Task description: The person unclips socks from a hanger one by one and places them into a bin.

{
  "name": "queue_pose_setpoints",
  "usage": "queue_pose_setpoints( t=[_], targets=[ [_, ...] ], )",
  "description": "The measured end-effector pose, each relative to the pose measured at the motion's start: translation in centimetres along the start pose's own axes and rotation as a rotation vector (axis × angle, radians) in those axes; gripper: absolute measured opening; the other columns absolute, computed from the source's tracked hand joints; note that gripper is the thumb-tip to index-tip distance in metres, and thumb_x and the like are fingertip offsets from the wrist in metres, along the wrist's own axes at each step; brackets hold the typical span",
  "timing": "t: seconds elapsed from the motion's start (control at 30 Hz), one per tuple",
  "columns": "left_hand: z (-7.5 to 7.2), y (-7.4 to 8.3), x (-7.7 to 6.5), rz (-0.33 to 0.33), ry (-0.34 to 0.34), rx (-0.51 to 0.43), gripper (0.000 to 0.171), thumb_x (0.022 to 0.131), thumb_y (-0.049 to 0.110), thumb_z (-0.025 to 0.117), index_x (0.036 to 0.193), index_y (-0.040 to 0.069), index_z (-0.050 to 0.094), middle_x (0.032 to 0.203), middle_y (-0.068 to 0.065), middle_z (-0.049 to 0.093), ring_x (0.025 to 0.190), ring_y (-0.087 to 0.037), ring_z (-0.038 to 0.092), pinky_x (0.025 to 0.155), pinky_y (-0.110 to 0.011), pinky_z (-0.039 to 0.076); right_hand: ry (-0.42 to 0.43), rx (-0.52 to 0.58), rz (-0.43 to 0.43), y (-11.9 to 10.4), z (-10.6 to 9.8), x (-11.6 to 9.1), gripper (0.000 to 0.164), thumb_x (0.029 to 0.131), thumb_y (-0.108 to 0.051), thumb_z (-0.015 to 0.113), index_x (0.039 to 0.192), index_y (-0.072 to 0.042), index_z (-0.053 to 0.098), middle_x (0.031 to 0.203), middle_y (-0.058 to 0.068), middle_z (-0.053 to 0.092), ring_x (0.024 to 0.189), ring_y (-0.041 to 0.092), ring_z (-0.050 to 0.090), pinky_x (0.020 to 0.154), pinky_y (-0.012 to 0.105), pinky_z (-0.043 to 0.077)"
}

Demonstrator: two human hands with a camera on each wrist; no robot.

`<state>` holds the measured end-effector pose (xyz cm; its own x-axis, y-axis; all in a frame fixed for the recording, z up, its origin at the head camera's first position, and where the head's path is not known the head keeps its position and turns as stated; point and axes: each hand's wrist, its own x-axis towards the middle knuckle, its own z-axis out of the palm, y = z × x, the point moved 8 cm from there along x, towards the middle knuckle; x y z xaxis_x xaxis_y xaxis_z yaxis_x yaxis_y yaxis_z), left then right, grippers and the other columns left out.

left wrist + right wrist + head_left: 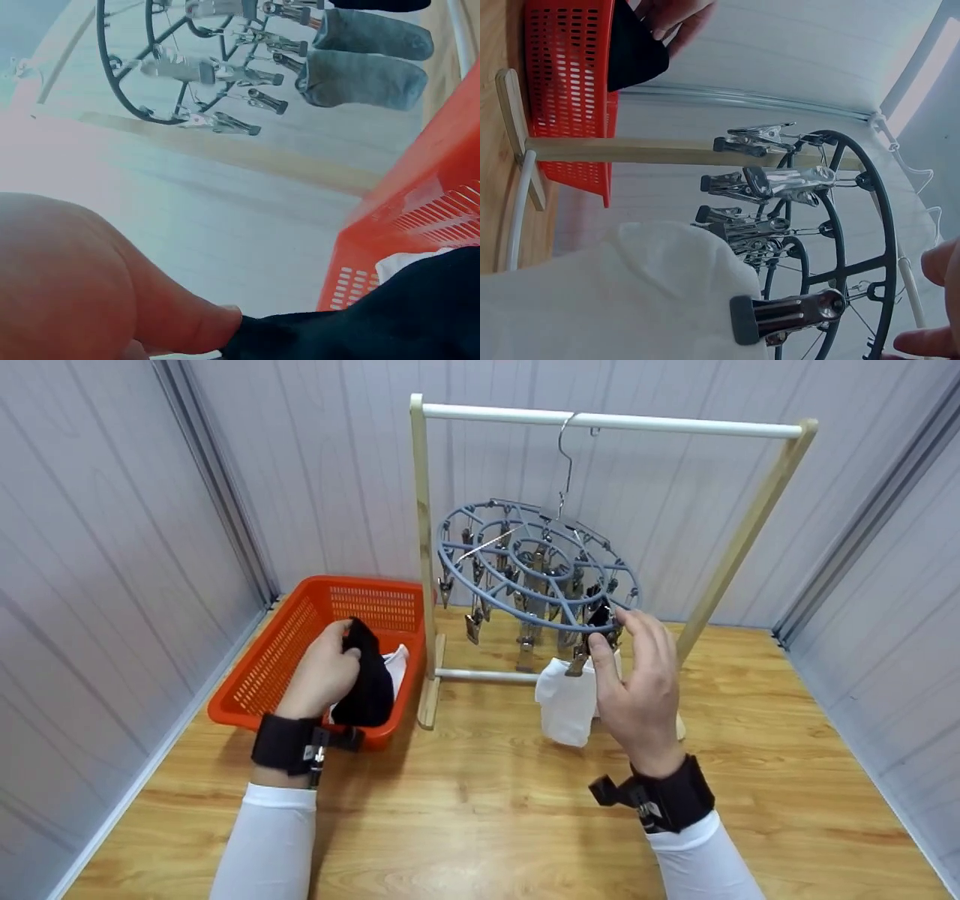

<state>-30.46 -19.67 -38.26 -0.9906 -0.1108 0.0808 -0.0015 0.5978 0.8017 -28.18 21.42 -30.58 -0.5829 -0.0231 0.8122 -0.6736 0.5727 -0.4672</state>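
Observation:
Over the orange basket, my left hand (322, 667) pinches a black sock (367, 682) between thumb and fingers; in the left wrist view the thumb presses on its edge. My right hand (641, 686) is at the near right rim of the round blue-grey clip hanger (555, 626), thumb and fingers spread apart. Just below those fingers a white sock (566, 709) hangs from a metal clip (787, 315). Grey socks (367, 79) hang from other clips, and something black (600, 611) hangs behind the rim, partly hidden by my right hand.
The hanger hooks onto the white top bar (675, 426) of a wooden-legged rack standing on the wood-look surface (480, 825). White cloth (397, 664) lies in the orange basket (262, 660), left of the rack. Several unused metal clips (472, 626) dangle from the hanger. Pale panel walls (97, 585) enclose the space.

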Motion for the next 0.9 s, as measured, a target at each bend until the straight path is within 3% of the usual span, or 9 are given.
queue_pose_setpoints(
  t=[0.17, 0.3, 0.4, 0.5, 0.7, 0.9],
  targets=[
    [0.1, 0.6, -0.1, 0.004, 0.051, 0.065, 0.063, 0.113, 0.007, 0.047, 0.171, -0.008, 0.029, 0.171, -0.038, 0.029, 0.161, -0.052, 0.027, 0.129, -0.065, 0.028, 0.001, 0.026, -0.053, -0.8, 0.2, -0.2, 0.039, 0.107, -0.013, 0.069, 0.139, 0.010, 0.067, 0.143, 0.029, 0.066, 0.141, 0.043, 0.056, 0.125, 0.058, 0.036],
    [0.2, 1.6, -0.5, 0.041, 0.154, 0.135, 0.061, 0.110, 0.008, 0.056, 0.167, -0.007, 0.039, 0.166, -0.039, 0.033, 0.160, -0.053, 0.022, 0.127, -0.065, 0.029, 0.008, 0.064, -0.113, -1.5, 0.3, -0.4, 0.035, 0.106, -0.007, 0.069, 0.137, 0.009, 0.069, 0.140, 0.028, 0.069, 0.139, 0.044, 0.058, 0.125, 0.055, 0.038],
    [0.9, 2.9, -0.9, 0.097, 0.190, 0.125, 0.055, 0.109, 0.009, 0.063, 0.161, -0.006, 0.050, 0.161, -0.034, 0.040, 0.157, -0.049, 0.025, 0.125, -0.062, 0.033, 0.020, 0.086, -0.153, -1.9, 0.3, -0.5, 0.032, 0.105, -0.004, 0.070, 0.135, 0.008, 0.072, 0.138, 0.025, 0.071, 0.138, 0.043, 0.060, 0.125, 0.052, 0.039],
    [2.2, 4.3, -1.3, 0.154, 0.141, 0.043, 0.050, 0.110, 0.013, 0.067, 0.156, -0.002, 0.057, 0.156, -0.027, 0.049, 0.151, -0.045, 0.035, 0.120, -0.059, 0.039, 0.040, 0.096, -0.163, -2.0, 0.1, -0.5, 0.031, 0.105, -0.003, 0.070, 0.134, 0.007, 0.073, 0.137, 0.024, 0.072, 0.138, 0.042, 0.061, 0.125, 0.050, 0.039],
    [6.3, 6.9, -2.3, 0.239, -0.041, -0.192, 0.047, 0.110, 0.025, 0.072, 0.149, 0.001, 0.063, 0.146, -0.018, 0.066, 0.133, -0.034, 0.062, 0.114, -0.053, 0.050, 0.067, 0.051, -0.114, -1.3, -0.4, -0.2, 0.033, 0.107, -0.007, 0.068, 0.137, 0.008, 0.070, 0.141, 0.025, 0.069, 0.140, 0.042, 0.058, 0.126, 0.052, 0.037],
    [11.5, 8.2, -2.7, 0.248, -0.152, -0.320, 0.059, 0.106, 0.025, 0.080, 0.153, -0.002, 0.057, 0.148, -0.023, 0.065, 0.131, -0.039, 0.068, 0.111, -0.050, 0.057, 0.020, -0.028, -0.033, -0.3, 0.0, -0.2, 0.041, 0.110, -0.013, 0.064, 0.144, 0.010, 0.065, 0.152, 0.027, 0.061, 0.149, 0.044, 0.050, 0.130, 0.056, 0.032]
  ],
)
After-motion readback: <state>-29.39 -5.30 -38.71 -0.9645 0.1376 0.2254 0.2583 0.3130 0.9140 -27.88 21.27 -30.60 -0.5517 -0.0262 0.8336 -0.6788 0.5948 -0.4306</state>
